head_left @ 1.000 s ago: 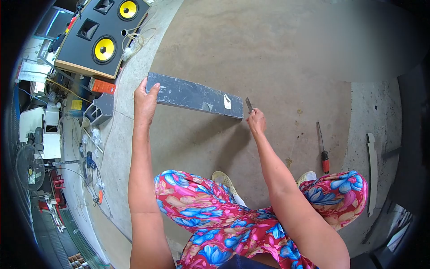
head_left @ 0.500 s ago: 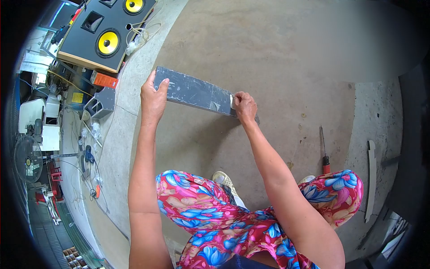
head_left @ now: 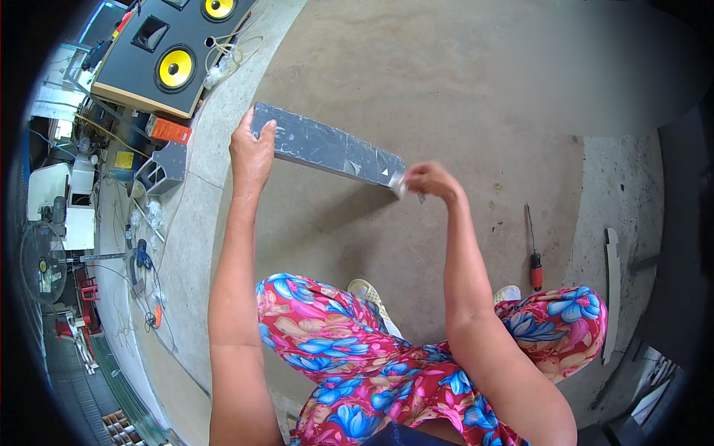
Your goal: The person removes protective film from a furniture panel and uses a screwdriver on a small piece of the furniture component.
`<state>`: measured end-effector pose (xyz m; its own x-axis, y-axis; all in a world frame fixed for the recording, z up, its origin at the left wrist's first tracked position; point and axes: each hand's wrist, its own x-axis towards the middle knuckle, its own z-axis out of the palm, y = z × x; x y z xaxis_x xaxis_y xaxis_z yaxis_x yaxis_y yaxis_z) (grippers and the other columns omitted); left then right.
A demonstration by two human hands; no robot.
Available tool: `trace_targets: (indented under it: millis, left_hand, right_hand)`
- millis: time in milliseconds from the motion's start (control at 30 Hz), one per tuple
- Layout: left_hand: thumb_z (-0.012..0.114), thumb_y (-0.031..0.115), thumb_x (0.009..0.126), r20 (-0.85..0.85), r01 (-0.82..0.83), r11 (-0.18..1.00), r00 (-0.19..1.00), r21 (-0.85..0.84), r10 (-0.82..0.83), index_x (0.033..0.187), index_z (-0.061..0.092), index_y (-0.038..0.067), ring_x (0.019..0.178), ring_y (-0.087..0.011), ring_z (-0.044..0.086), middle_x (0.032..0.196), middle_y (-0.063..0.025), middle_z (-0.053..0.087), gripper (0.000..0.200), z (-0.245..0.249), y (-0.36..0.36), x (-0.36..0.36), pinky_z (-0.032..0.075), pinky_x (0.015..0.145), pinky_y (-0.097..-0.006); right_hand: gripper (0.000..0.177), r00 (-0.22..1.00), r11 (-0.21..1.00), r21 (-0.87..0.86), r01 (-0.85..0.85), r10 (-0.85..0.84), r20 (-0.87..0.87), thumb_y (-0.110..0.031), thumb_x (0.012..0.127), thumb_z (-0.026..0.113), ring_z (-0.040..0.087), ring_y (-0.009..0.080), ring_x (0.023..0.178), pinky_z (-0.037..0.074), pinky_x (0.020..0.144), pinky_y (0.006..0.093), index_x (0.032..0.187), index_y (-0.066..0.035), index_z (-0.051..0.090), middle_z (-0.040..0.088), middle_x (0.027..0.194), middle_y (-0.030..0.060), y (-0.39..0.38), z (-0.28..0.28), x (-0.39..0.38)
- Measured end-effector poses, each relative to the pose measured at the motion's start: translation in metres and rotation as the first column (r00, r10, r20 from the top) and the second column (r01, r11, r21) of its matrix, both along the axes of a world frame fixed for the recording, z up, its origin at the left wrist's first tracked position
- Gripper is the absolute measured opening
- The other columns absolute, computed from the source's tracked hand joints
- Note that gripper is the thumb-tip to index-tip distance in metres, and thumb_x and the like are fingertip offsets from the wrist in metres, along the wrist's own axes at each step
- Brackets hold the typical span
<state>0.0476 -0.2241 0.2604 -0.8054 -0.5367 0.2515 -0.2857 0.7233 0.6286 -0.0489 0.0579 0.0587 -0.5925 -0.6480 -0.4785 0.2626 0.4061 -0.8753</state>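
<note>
Head view: left hand point(head_left: 251, 157) grips dark block point(head_left: 327, 146) by one end, right hand point(head_left: 433, 181) pinching white scrap point(head_left: 396, 183) at the other.

Ahead of the dark grey block point(head_left: 320, 145), the concrete floor point(head_left: 446, 82) leaves a wide way through. The block, held off the floor, bars the straight line between left hand point(head_left: 251, 152) and right hand point(head_left: 431, 181). Rightward, room runs to the red-handled screwdriver point(head_left: 536, 271); a pale strip point(head_left: 611, 297) lies beyond. The loudspeaker cabinet point(head_left: 123, 78) limits the far left; floral-clad legs point(head_left: 320, 320) block the near side.
</note>
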Motion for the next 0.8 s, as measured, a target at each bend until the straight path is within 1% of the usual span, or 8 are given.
trace_targets:
  millis: [67,167,233,300,467,600,700,800]
  left_hand:
    - [0.061,0.015,0.084,0.011,0.011,0.999,1.0,0.043,-0.012,0.123,0.046,-0.011,0.109,-0.0335,0.056,0.115,-0.0289,0.056,0.049,0.009,0.011,0.001,0.041,0.095,-0.0357]
    - [0.06,0.015,0.084,0.001,0.033,0.999,0.999,0.013,-0.033,0.123,0.047,-0.011,0.106,-0.0326,0.058,0.112,-0.028,0.058,0.049,0.009,0.012,0.003,0.042,0.093,-0.0354]
    - [0.06,0.014,0.083,-0.044,0.019,0.998,0.999,-0.063,-0.022,0.122,0.047,-0.011,0.103,-0.0317,0.059,0.109,-0.027,0.059,0.048,-0.002,0.004,0.003,0.043,0.091,-0.035]
    - [0.06,0.014,0.084,-0.052,0.011,0.997,0.999,-0.071,-0.014,0.122,0.047,-0.011,0.103,-0.0316,0.059,0.109,-0.0269,0.059,0.048,-0.003,0.003,0.003,0.043,0.09,-0.0349]
    - [0.06,0.015,0.084,0.021,0.032,0.998,0.999,0.055,-0.033,0.124,0.045,-0.011,0.109,-0.0331,0.056,0.116,-0.0287,0.055,0.05,0.017,0.022,0.008,0.041,0.094,-0.0358]
    - [0.06,0.014,0.084,-0.005,-0.002,0.999,1.0,-0.035,0.001,0.124,0.045,-0.011,0.107,-0.032,0.057,0.114,-0.0279,0.057,0.05,-0.001,0.004,0.008,0.042,0.093,-0.0354]
    - [0.06,0.013,0.084,-0.005,-0.006,1.0,1.0,-0.02,0.006,0.123,0.045,-0.012,0.105,-0.031,0.058,0.112,-0.0273,0.058,0.049,-0.001,0.002,0.008,0.043,0.092,-0.035]
    - [0.06,0.012,0.084,-0.015,0.006,0.999,1.0,0.032,-0.005,0.123,0.046,-0.012,0.104,-0.0301,0.059,0.111,-0.0266,0.059,0.048,0.003,0.006,0.007,0.043,0.091,-0.0344]
  right_hand:
    - [0.023,0.793,0.767,-0.261,0.586,-0.609,-0.01,-0.017,0.08,0.064,0.059,0.0128,0.064,0.047,0.059,0.0247,0.097,-0.003,0.064,0.064,0.073,0.0039,0.017,-0.042,-0.014]
    - [0.036,0.517,0.478,0.209,0.853,-0.723,-0.458,-0.016,0.078,0.063,0.063,0.0276,0.091,0.049,0.079,0.0363,0.111,-0.004,0.059,0.065,0.099,0.0177,0.032,-0.079,-0.007]
    - [0.047,0.723,0.653,0.319,0.687,-0.574,-0.384,-0.019,0.076,0.066,0.056,0.0329,0.109,0.044,0.091,0.0421,0.119,-0.006,0.052,0.058,0.114,0.0229,0.014,-0.073,0.016]
    - [0.041,0.791,0.68,0.422,0.6,-0.426,-0.438,-0.021,0.073,0.069,0.059,0.0291,0.1,0.047,0.083,0.0406,0.112,-0.01,0.057,0.061,0.105,0.016,-0.013,-0.067,0.043]
    - [0.028,0.731,0.693,0.388,0.608,-0.299,-0.613,-0.015,0.074,0.068,0.054,0.0326,0.1,0.047,0.08,0.0438,0.099,-0.009,0.055,0.054,0.104,0.0132,-0.024,-0.083,0.076]
    - [0.027,0.748,0.694,0.421,0.584,-0.261,-0.61,-0.013,0.074,0.067,0.053,0.0321,0.099,0.047,0.079,0.0438,0.097,-0.009,0.053,0.052,0.1,0.0136,-0.025,-0.093,0.071]
    - [0.023,0.708,0.668,0.401,0.627,-0.273,-0.652,-0.013,0.075,0.065,0.056,0.0337,0.094,0.047,0.079,0.0436,0.096,-0.009,0.054,0.056,0.098,0.0135,-0.026,-0.093,0.071]
    - [0.021,0.745,0.619,0.43,0.657,-0.446,-0.496,-0.014,0.076,0.063,0.059,0.0339,0.087,0.047,0.077,0.0427,0.095,-0.008,0.059,0.061,0.094,0.0129,-0.023,-0.083,0.066]
